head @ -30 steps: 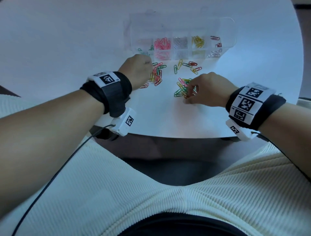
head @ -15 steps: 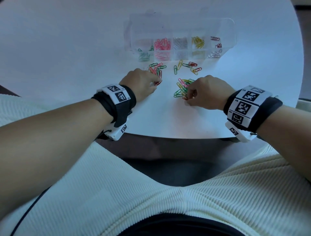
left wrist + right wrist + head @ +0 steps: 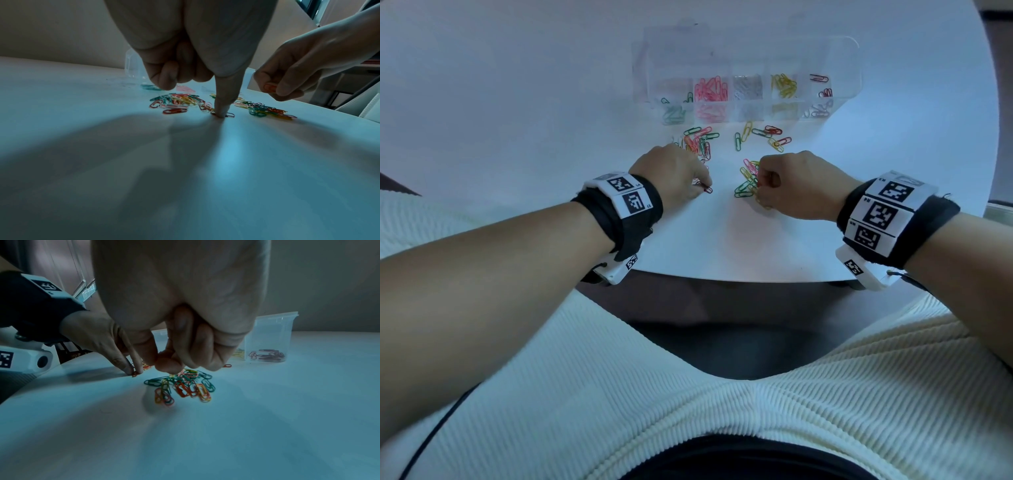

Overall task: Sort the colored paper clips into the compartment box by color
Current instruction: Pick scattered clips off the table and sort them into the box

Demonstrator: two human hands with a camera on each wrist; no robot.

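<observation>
A clear compartment box stands at the back of the white table, with green, pink, silver, yellow and dark red clips in separate compartments. Mixed coloured clips lie in a left pile, a small scatter and a right pile. My left hand presses one straight finger on a dark red clip lying flat on the table, its other fingers curled. My right hand hovers over the right pile and pinches an orange-red clip between thumb and fingers.
The table's near edge runs just behind both wrists, which wear black straps and white marker tags. The box's open clear lid lies behind it. Bare table surface lies left of the left hand.
My left hand has drawn back from the box's front to the near side of the left pile, now pressing a dark red clip. My right hand stayed at the right pile.
</observation>
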